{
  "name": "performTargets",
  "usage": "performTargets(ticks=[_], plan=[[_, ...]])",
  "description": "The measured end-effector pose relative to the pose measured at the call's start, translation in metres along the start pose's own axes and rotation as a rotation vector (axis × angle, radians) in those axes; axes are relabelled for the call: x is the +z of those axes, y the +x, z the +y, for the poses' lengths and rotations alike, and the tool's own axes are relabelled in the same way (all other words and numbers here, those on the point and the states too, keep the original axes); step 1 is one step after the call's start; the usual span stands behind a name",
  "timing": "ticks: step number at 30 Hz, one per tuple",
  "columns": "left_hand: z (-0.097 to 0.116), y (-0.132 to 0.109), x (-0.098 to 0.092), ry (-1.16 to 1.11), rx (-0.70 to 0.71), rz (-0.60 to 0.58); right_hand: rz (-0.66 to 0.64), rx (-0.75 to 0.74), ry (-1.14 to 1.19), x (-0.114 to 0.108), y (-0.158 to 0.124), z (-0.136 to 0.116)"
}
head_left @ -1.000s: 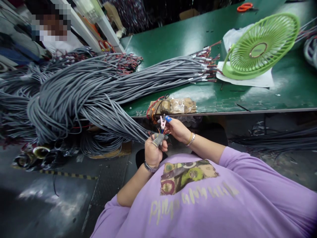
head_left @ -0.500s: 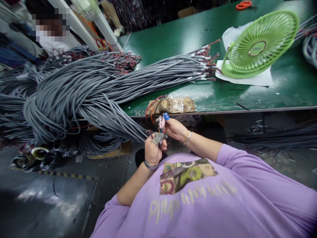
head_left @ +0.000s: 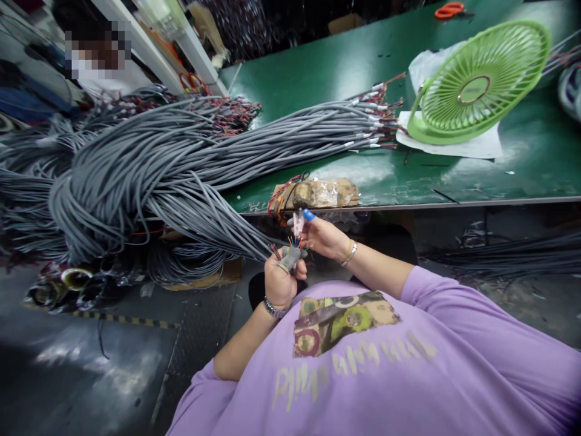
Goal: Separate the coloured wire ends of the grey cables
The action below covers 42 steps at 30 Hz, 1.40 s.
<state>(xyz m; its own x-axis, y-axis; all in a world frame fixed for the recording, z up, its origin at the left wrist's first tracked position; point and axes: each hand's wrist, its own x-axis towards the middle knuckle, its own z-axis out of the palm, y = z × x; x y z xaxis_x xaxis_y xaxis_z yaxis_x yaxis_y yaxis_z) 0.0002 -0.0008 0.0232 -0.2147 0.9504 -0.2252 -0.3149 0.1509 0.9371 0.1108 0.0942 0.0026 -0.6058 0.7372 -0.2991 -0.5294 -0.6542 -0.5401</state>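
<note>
My left hand [head_left: 281, 280] is closed around the end of a grey cable, a grey cover on its thumb. Thin coloured wires [head_left: 296, 242] fan out above that thumb. Close to them on the right is my right hand [head_left: 330, 237], with a blue cover on one fingertip. Its fingers are pinched at a small pale pink clip-like piece [head_left: 298, 224], just above the wire ends. The exact contact is too small to make out. A thick bundle of grey cables [head_left: 218, 215] runs from the left down to my left hand.
On the green table [head_left: 390, 175] lie more grey cables [head_left: 308, 127] with stripped ends. A taped wooden block [head_left: 327, 192] with wires sits at the front edge. A green fan [head_left: 481, 85] and orange scissors [head_left: 449, 10] are farther right. Another person [head_left: 104, 72] is at the upper left.
The coloured wires now stand more spread out above my left thumb. My right hand has shifted slightly to the right, and its blue-covered fingertip is tilted lower. The view has moved a little.
</note>
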Motion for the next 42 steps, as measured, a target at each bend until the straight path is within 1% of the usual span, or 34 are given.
performTargets(ticks=[4,8,10,13,15,19,24,30,35,38,42], plan=[[0.001,0.002,0.002,-0.016,0.014,0.034,0.007,-0.108,-0.066,0.001,-0.001,0.003],[0.002,0.004,0.005,-0.026,0.01,0.06,0.048,-0.193,-0.117,-0.002,0.002,0.007],[0.001,0.005,0.006,-0.019,0.001,0.065,0.044,-0.175,-0.112,-0.002,0.005,0.008],[-0.002,0.007,0.006,-0.014,-0.007,0.073,0.039,-0.072,-0.046,0.0,0.009,0.007],[-0.003,0.007,0.005,-0.014,-0.008,0.078,0.053,-0.029,0.01,0.003,0.01,0.006],[-0.006,0.008,0.004,-0.012,-0.003,0.077,0.082,-0.05,0.078,0.009,0.01,0.005],[-0.006,0.008,0.004,0.004,-0.007,0.079,0.071,-0.069,0.09,0.01,0.01,0.007],[-0.005,0.003,0.004,-0.003,0.017,0.069,0.04,-0.007,0.129,0.003,0.008,0.008],[-0.005,-0.003,0.002,-0.01,0.047,0.066,-0.019,0.037,0.09,0.0,0.001,0.002],[-0.005,-0.003,0.002,-0.019,0.061,0.083,-0.025,0.019,0.057,-0.001,-0.002,0.0],[-0.004,0.0,0.003,-0.022,0.093,0.1,0.007,-0.093,-0.016,-0.003,-0.002,0.004]])
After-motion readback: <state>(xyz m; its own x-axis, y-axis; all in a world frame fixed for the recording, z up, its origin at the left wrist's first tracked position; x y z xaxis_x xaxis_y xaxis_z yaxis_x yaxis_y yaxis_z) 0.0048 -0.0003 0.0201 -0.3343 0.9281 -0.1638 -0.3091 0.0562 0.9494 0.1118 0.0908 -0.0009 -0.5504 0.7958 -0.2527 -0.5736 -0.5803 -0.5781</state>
